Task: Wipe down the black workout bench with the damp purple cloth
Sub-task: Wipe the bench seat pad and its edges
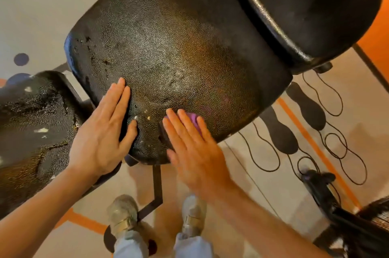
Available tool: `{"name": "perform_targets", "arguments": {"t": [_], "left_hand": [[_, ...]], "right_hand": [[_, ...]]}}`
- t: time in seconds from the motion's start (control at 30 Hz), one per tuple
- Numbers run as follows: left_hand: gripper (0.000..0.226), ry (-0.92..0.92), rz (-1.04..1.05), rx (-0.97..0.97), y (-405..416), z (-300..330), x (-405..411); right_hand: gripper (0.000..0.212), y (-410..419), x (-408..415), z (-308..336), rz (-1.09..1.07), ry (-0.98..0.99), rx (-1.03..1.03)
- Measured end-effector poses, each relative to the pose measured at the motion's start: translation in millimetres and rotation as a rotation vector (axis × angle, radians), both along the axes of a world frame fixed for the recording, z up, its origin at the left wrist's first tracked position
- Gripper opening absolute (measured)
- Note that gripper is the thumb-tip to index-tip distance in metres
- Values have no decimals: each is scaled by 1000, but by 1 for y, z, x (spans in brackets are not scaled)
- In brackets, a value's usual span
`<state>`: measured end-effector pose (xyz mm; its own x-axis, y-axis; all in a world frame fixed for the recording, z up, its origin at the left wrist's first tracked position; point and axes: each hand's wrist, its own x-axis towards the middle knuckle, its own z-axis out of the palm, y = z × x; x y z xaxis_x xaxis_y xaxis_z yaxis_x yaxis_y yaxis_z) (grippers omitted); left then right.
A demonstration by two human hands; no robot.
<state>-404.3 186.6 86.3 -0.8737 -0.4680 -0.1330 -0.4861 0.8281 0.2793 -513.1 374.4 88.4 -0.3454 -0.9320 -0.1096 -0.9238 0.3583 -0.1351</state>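
Observation:
The black workout bench [172, 51] fills the middle of the view, its pebbled pad worn and cracked along the left edge. My left hand [105, 131] lies flat on the pad's near left corner, fingers together, holding nothing. My right hand [189, 148] presses flat, fingers spread, on the purple cloth [194, 119] at the near edge of the pad. Only a small purple patch shows between my fingers; the hand hides the remainder. Two pale specks sit on the pad between my hands.
A second black padded piece [315, 4] adjoins the bench at upper right. Another torn black pad [31, 131] stands at left. The bench's metal frame [156, 190] runs down between my shoes [124, 213]. Black cords [336, 141] loop on the floor at right.

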Motion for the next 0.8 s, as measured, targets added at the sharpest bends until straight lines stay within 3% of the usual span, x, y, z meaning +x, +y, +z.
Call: {"name": "perform_targets", "arguments": {"t": [0.07, 0.17, 0.23, 0.27, 0.37, 0.43, 0.5, 0.63, 0.67, 0.8], "left_hand": [[69, -13, -4, -24, 0, 1, 0], [69, -13, -5, -46, 0, 1, 1], [69, -5, -5, -33, 1, 2, 3], [68, 6, -5, -27, 1, 3, 3], [67, 20, -19, -30, 0, 3, 3], [66, 19, -44, -26, -1, 2, 5], [65, 32, -66, -3, -4, 1, 6], [62, 81, -59, 68, -11, 5, 15], [62, 81, -59, 67, -14, 8, 20], [63, 57, -47, 6, -37, 18, 51]], "right_hand": [[58, 10, -45, -1, -14, 141, 21], [55, 13, -102, 14, -529, 105, -23], [56, -4, -76, 18, -733, 67, -88], [57, -15, -45, 13, -685, 84, -80], [59, -36, 44, 1, -241, 11, -26], [57, -30, 34, -1, -60, 46, 12], [56, -16, -9, 3, -145, 141, 51], [59, -22, -24, 16, -731, 100, 8], [59, -36, 0, 13, -710, 92, -17], [59, -57, 60, -5, -156, 75, 54]]}}
